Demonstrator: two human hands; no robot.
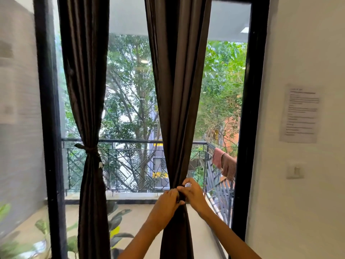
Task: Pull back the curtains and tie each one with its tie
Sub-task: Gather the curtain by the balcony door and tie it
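Two dark brown curtains hang in front of a tall glass window. The left curtain [87, 90] is gathered at its waist by a knotted tie [89, 148]. The right curtain [177, 90] is bunched narrow at its waist, where both my hands meet. My left hand [169, 200] grips the gathered cloth from the left. My right hand [190, 191] pinches the dark tie [181, 198] against the cloth from the right. Most of that tie is hidden by my fingers.
A black window frame [250, 128] stands to the right, with a white wall carrying a paper notice [300, 113] and a switch [295, 171]. Outside are a balcony railing [130, 161] with cloths [224, 163] draped on it. Green plant leaves [115, 221] sit low left.
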